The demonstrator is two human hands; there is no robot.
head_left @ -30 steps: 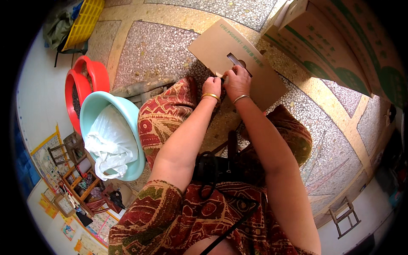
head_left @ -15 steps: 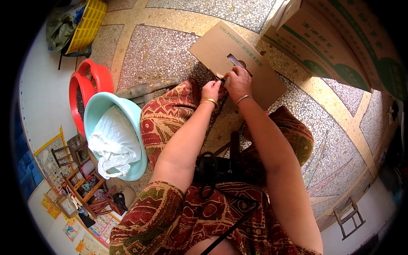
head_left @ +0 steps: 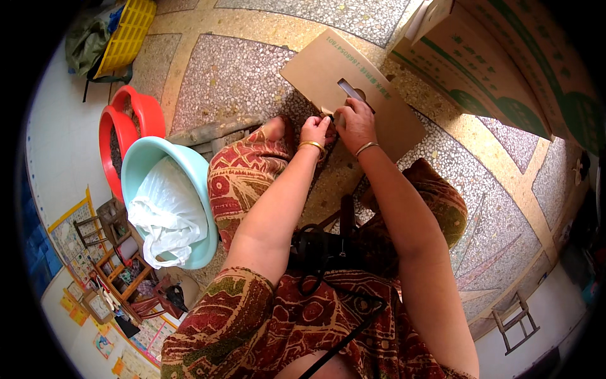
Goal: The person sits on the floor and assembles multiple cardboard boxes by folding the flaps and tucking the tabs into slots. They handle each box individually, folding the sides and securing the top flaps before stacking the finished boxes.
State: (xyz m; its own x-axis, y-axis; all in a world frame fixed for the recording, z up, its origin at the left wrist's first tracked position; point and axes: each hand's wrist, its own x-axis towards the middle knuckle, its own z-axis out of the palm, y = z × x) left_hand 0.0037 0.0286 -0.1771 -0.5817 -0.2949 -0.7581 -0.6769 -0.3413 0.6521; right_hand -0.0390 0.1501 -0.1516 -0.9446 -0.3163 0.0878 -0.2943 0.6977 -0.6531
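A brown cardboard box (head_left: 334,57) with green print and a cut-out hand hole lies before me, its panel turned at a slant. Both hands meet at its near left edge. My left hand (head_left: 315,131) is closed in a pinch of thumb and fingers, a gold bangle at the wrist. Close beside it on the right, my right hand (head_left: 358,126) curls over the panel just below the hand hole, a thin bangle on its wrist. Its fingers are closed too. Something small and dark shows between the fingertips, too small and hidden to name.
On the left stand a light-blue basin (head_left: 211,221) holding a white plastic bag (head_left: 170,205), a red tub (head_left: 154,114) and a yellow basket (head_left: 126,44). Wooden pieces (head_left: 218,131) lie beside my knee. Large cartons (head_left: 473,69) stand at the upper right.
My hands have drawn slightly apart at the fingertips, staying at the same edge of the box. Bare skin now shows past the patterned cloth at my left leg.
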